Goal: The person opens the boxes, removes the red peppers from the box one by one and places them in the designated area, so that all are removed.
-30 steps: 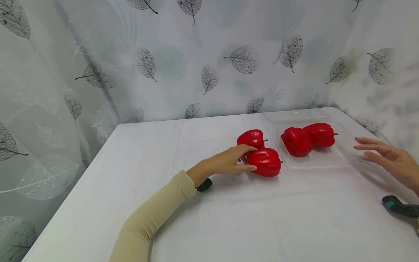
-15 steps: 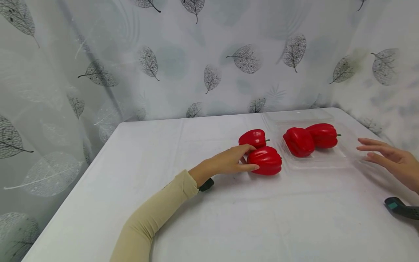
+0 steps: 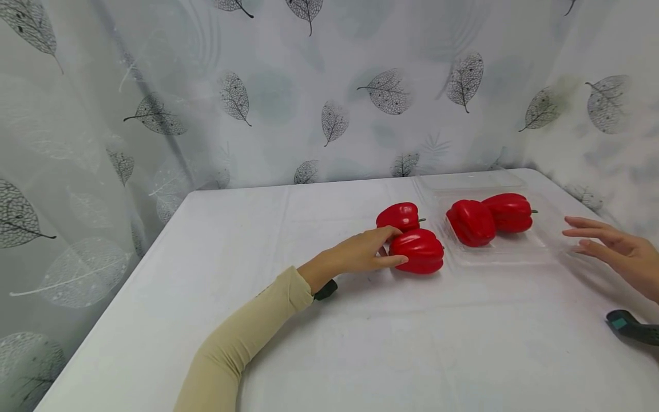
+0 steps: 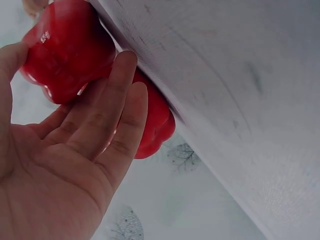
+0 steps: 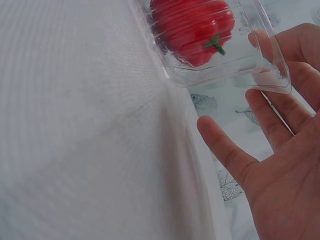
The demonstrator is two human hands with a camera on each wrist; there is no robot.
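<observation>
My left hand [image 3: 364,252] is at a red bell pepper [image 3: 421,252], its thumb on the near side and its fingers reaching behind. In the left wrist view the thumb touches this bell pepper [image 4: 67,50], and the fingers lie between it and a second one [image 4: 157,120] behind. That second bell pepper [image 3: 397,217] rests on the table. My right hand [image 3: 615,249], fingers spread and holding nothing, is beside a clear plastic container [image 3: 507,256]. Two more bell peppers lie in the container; the right wrist view shows one stemmed bell pepper [image 5: 192,30] through its wall.
The container's clear lid [image 3: 468,182] is raised at the back. A white-covered table [image 3: 257,240] spreads to the left and front. A leaf-patterned curtain [image 3: 288,86] hangs behind and at both sides. Dark wrist devices sit under both wrists.
The bell pepper at my left hand has shifted very slightly back and toward that hand. My right hand stays beside the container. The head view has turned a little left.
</observation>
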